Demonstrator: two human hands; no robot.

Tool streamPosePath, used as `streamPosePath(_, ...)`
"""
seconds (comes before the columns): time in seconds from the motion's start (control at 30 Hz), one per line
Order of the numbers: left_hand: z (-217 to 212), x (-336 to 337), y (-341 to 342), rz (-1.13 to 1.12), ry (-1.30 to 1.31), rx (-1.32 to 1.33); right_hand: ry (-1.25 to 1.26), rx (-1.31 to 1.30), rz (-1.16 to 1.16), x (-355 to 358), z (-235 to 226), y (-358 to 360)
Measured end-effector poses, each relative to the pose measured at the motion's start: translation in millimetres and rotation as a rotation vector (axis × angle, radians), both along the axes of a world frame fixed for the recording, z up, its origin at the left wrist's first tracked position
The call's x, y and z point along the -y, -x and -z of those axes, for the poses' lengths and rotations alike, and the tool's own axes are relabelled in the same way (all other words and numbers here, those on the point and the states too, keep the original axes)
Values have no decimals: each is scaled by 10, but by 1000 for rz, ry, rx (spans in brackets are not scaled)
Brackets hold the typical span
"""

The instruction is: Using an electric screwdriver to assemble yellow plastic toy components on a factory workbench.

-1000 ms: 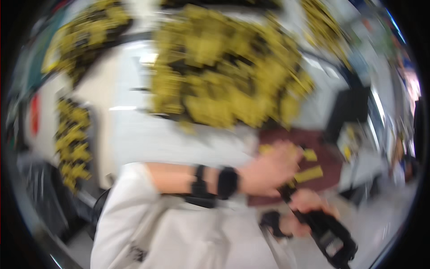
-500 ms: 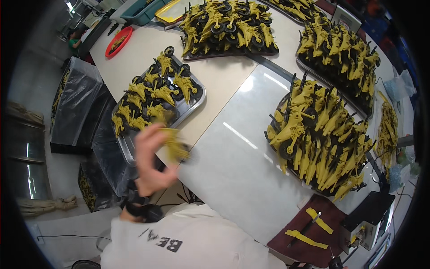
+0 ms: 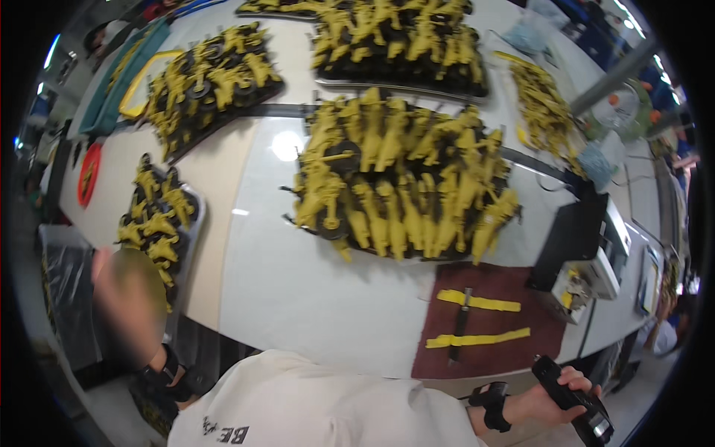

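Note:
My left hand (image 3: 123,309) is smeared by motion beside the metal tray (image 3: 195,223) on the left. A blurred yellow-and-black plastic part (image 3: 143,287) shows against its fingers and appears to be held. That tray carries several yellow plastic parts (image 3: 160,223) with black wheels. At the lower right, my right hand (image 3: 577,387) is wrapped around a black electric screwdriver (image 3: 555,378), its narrow tip toward the upper left. Near it lies a dark red cloth (image 3: 488,357), with two yellow strips (image 3: 484,337) and a thin dark tool (image 3: 461,324) on it.
A large heap of yellow parts (image 3: 402,186) covers the middle of the table. More loaded trays (image 3: 402,86) stand behind. A black-and-white box device (image 3: 588,253) is at the right. A red dish (image 3: 89,173) and a teal bin (image 3: 123,82) are at the left.
The view has swung to the right. My left hand has moved left and down beside the left tray with the yellow part. My right hand, holding the electric screwdriver, has come into view.

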State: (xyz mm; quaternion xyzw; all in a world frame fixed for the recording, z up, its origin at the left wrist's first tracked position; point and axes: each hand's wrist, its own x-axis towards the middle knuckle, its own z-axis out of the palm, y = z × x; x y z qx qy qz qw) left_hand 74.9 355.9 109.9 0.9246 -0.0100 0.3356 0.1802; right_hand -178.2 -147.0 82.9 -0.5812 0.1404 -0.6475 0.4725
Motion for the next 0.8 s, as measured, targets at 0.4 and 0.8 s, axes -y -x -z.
streamPosePath(0.4, -125, 3121, -1457, 1010, -905, -446, -25, -3, 148, -194, -88, 212)
streamPosePath(0.8, -211, 3009, -27, 1330, -183, -143, 92, 139, 269, 451, -361, -27)
